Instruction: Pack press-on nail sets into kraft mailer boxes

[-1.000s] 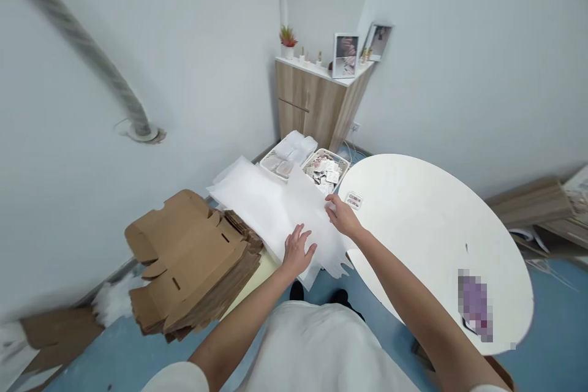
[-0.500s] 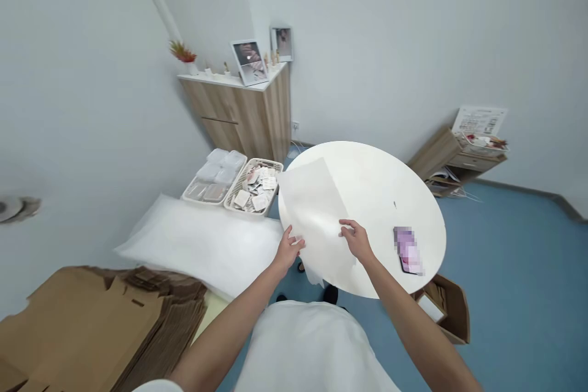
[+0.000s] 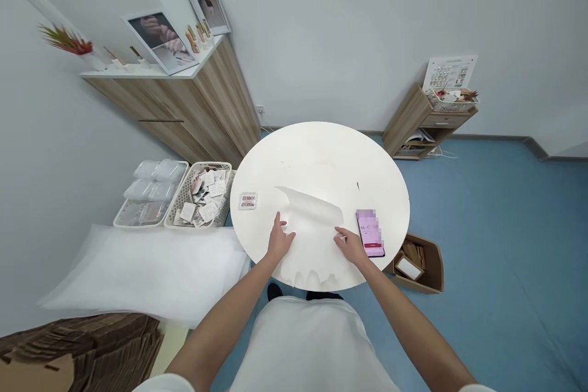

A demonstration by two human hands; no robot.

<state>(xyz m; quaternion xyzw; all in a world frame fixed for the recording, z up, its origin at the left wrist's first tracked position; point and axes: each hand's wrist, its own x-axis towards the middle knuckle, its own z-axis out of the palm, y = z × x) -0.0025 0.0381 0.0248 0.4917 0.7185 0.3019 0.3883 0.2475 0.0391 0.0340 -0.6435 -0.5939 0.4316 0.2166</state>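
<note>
A thin white sheet (image 3: 312, 226) lies on the near part of the round white table (image 3: 321, 153), its far edge curled up and its near edge rippling over the table's rim. My left hand (image 3: 278, 241) rests on the sheet's left side with its fingers closed on the edge. On the sheet's right side my right hand (image 3: 350, 245) pinches the paper. A phone (image 3: 370, 240) lies just right of my right hand. Left of the sheet, a small card of pink items (image 3: 248, 200) sits on the table.
A stack of white sheets (image 3: 142, 269) lies at the left, with folded cardboard boxes (image 3: 78, 349) nearer me. Two white baskets (image 3: 179, 196) of packets stand by a wooden cabinet (image 3: 184, 98). An open carton (image 3: 416, 260) sits on the blue floor under the table's right side.
I have turned from the sheet stack to the table. Both hands carried one sheet over and laid it down on the table's near part.
</note>
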